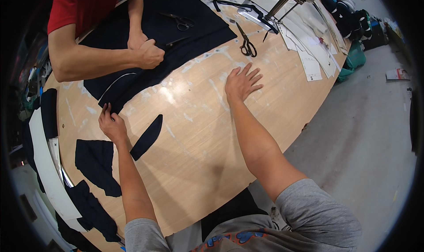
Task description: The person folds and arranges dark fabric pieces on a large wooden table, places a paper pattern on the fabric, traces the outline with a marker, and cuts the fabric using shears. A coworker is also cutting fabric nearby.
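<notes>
My left hand [113,127] is at the near left corner of a large dark navy fabric [176,60], its fingers closed on the edge. My right hand [242,85] lies flat on the wooden table [190,163], fingers spread, holding nothing. Across from me, a person in a red sleeve [66,7] has both fists together over the fabric, with a dark blade [176,42] sticking out from the nearer hand [150,55]. A thin white line [115,83] curves along the cloth near my left hand. Beside my left forearm rests a narrow, pointed navy piece [148,137].
Black-handled scissors [248,47] lie beyond my right hand; another pair [182,22] rests on the fabric. Cut navy pieces [95,161] and a long white pattern strip [48,163] line the left edge. Paper patterns [311,64] and a metal machine stand [282,5] occupy the far right.
</notes>
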`<state>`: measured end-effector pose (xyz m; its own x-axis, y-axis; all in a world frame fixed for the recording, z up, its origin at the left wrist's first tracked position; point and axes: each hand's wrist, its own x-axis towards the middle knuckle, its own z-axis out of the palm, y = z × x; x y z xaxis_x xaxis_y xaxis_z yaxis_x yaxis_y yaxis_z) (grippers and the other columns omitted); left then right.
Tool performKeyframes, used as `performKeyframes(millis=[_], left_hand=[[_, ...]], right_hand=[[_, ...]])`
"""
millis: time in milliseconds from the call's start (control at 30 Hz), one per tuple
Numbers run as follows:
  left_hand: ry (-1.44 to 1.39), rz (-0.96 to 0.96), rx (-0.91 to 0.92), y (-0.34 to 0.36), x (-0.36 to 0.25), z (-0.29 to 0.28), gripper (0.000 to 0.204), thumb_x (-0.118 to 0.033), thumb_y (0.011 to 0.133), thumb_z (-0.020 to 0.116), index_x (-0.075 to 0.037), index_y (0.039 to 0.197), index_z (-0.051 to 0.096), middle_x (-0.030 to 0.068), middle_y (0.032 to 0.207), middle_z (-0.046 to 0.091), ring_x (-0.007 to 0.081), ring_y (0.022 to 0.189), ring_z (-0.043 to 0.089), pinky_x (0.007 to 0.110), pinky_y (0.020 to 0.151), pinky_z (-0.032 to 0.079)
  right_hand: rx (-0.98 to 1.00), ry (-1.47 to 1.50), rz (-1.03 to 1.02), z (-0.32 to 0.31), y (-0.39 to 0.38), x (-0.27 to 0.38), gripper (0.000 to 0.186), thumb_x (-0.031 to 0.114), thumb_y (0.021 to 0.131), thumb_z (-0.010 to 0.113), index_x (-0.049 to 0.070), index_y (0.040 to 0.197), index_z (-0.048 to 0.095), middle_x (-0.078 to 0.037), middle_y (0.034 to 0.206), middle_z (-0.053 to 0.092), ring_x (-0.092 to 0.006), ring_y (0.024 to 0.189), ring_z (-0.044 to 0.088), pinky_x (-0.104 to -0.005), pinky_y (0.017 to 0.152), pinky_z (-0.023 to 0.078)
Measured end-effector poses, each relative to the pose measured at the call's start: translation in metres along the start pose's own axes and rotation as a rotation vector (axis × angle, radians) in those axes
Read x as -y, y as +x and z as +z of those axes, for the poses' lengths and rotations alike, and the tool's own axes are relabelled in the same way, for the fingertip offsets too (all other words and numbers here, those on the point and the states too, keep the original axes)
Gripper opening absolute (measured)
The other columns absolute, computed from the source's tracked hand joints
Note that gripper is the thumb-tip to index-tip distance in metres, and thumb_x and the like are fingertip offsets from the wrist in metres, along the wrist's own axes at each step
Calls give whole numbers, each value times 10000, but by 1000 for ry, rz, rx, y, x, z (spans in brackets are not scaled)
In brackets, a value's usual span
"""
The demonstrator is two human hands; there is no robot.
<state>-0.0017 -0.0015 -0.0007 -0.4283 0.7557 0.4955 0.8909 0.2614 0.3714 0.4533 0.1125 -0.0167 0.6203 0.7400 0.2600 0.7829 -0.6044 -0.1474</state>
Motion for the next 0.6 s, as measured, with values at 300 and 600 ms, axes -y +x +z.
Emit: performKeyframes(millis=[300, 600], left_hand=[[13, -20, 25, 2, -2, -2, 419, -47, 970, 564, -53, 1315, 802, 100, 1423, 755, 349, 1329, 662, 479, 1188, 478], [8, -29, 31, 1, -1, -3, 413, -53, 985, 559, -53, 1324, 796, 99, 1434, 748, 334, 1353, 649, 469, 1212, 458]], right_hand=[[30, 6, -8, -1, 1, 1, 676, 418, 1167, 339, 55, 1737, 366, -311, 1796, 290, -530, 1672, 228, -757, 1308, 138], [36, 26, -13, -2, 1, 1, 679, 415, 1172, 326, 49, 1744, 351, -316, 1798, 279, -533, 1677, 210, -758, 1311, 129]])
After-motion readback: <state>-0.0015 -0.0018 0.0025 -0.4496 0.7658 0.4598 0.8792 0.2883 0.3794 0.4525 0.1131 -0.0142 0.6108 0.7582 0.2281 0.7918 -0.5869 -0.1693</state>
